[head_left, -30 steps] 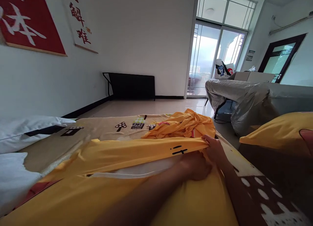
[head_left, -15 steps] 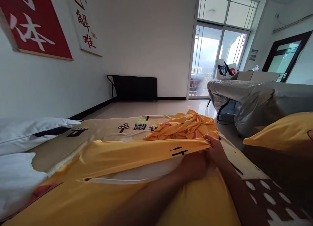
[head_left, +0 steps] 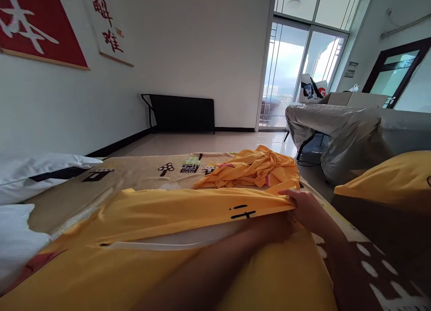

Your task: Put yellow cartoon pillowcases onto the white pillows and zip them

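A yellow zippered cover (head_left: 175, 212) with small black marks lies in front of me. Through its long side opening shows a white inner cushion (head_left: 205, 234). My left hand (head_left: 278, 226) reaches across into the right end of this opening; its fingers are hidden inside. At the cover's upper right corner, my right hand (head_left: 305, 205) pinches the yellow cloth from outside, close beside the left hand. Just beyond lies a crumpled orange-yellow cloth (head_left: 256, 167) on the patterned bed blanket (head_left: 144, 174).
White pillows (head_left: 20, 239) lie at the left. Another yellow pillow (head_left: 390, 176) sits at the right edge. Behind it stands a plastic-covered table (head_left: 340, 118) with boxes (head_left: 357, 98). A black folded frame (head_left: 183, 113) leans against the far wall.
The view has shifted a little. My right hand has moved slightly right along the cover's corner, and my left hand has pushed further into the opening's right end.
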### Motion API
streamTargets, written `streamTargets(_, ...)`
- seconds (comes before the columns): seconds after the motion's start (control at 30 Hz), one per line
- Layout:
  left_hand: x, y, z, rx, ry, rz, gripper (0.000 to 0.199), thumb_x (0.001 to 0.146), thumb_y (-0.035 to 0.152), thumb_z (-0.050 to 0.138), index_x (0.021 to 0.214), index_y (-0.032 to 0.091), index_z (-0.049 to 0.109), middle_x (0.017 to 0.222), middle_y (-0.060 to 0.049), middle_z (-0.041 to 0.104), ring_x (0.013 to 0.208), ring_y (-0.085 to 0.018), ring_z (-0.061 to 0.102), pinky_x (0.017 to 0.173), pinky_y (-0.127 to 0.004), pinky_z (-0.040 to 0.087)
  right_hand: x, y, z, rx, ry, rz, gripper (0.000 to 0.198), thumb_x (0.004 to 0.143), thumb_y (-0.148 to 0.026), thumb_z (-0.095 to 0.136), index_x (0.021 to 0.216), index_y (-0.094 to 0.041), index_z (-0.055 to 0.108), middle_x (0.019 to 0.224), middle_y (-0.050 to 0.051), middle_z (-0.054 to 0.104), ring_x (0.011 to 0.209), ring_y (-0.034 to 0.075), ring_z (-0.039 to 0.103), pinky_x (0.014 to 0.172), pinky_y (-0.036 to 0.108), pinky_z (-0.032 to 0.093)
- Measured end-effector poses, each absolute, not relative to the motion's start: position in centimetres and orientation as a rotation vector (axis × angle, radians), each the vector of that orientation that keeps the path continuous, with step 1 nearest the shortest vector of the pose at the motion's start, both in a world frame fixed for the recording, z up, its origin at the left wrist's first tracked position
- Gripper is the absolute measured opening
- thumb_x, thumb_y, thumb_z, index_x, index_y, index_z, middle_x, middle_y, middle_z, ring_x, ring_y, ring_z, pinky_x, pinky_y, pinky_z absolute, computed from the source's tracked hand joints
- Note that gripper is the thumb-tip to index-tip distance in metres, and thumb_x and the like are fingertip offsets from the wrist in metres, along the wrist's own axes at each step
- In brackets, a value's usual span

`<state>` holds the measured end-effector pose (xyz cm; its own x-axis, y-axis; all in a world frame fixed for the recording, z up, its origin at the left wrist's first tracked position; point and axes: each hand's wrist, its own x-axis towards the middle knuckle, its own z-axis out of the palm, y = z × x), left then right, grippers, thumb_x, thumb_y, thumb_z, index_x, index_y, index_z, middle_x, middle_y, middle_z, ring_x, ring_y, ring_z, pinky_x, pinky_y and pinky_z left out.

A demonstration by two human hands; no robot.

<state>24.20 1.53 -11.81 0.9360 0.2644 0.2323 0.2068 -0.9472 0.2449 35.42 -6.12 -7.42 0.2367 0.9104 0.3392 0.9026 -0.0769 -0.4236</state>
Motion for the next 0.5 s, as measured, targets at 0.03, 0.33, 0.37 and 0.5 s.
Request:
streamTargets(0.03,24.1,1.5,-11.8,2.88,0.336,0.406,0.049,0.089,0.028,0.044,0.136,0.017,0.038,0.144,-0.012,0.038,0.134,-0.028,0.032,0.112,-0.049,0.025,35.2,-6.2,-7.3,-2.032,-1.636,-0.096,0.041,0.058,-0.005,0.045,0.087,-0.021,0.069,0.079,0.004,0.064,0.077,0.018,0.055,0.067,0.027,0.035)
streamTargets(0.33,24.0,2.0,-10.9,2.926,0.215,0.555,0.046,0.081,0.028,0.045,0.125,0.016,0.052,0.134,-0.01,0.051,0.127,-0.027,0.042,0.108,-0.042,0.033,33.9,-4.6,-8.1,-1.926,-1.351,-0.385,0.034,0.056,-0.006,0.044,0.082,-0.019,0.061,0.089,0.005,0.062,0.082,0.019,0.057,0.072,0.027,0.041)
streamTargets(0.37,24.0,2.1,-10.8,2.894,0.233,0.537,0.045,0.08,0.029,0.046,0.123,0.017,0.053,0.132,-0.009,0.053,0.124,-0.026,0.045,0.105,-0.041,0.037,34.0,-4.5,-8.3,-1.891,-1.325,-0.363,0.036,0.055,-0.006,0.043,0.084,-0.019,0.06,0.088,0.005,0.062,0.081,0.019,0.057,0.071,0.027,0.041)
streamTargets(0.5,23.7,2.0,-10.4,2.804,0.252,0.572,0.042,0.079,0.031,0.047,0.119,0.02,0.054,0.127,-0.007,0.057,0.117,-0.024,0.051,0.102,-0.036,0.041,34.5,-4.2,-8.8,-1.79,-1.286,-0.291,0.038,0.054,-0.007,0.043,0.086,-0.021,0.06,0.091,0.004,0.062,0.079,0.018,0.057,0.066,0.026,0.044)
